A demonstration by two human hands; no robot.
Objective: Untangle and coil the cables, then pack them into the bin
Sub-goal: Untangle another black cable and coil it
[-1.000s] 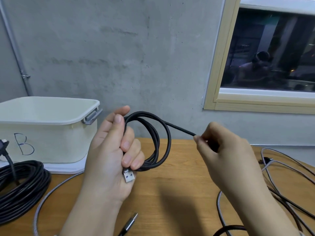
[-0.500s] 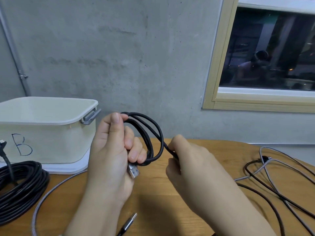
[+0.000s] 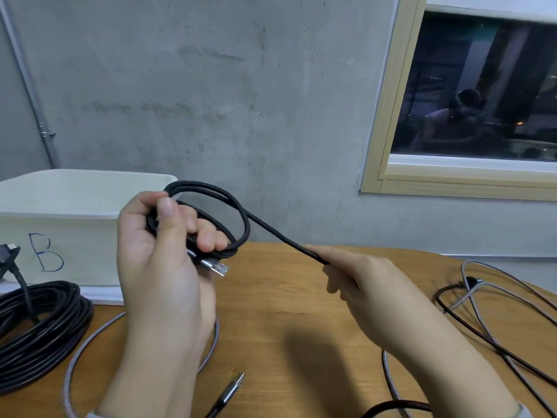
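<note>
- While the left hand [image 3: 162, 260] grips a part-wound thin black braided cable [image 3: 211, 218], the right hand's [image 3: 370, 294] fingers [image 3: 325, 255] pinch its loose tail.
- Grey braided cables [image 3: 482, 297] lie uncoiled on the wooden counter [image 3: 286, 312]; the white plastic bin [image 3: 75, 206] awaits.

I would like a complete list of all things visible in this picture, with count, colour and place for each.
thin black USB cable: 1, black with silver plug, coiled in the left hand, tail running to the right hand
white plastic bin marked B: 1, white, table's back left
thick black cable coil: 1, black, table's left edge
grey braided cable: 1, grey, near left, silver plug at the front
loose tangled cables: several, grey and dark, table's right
wooden table: 1, light brown
window: 1, pale wooden frame, upper right
left hand: grips the coil
right hand: pinches the tail
</note>
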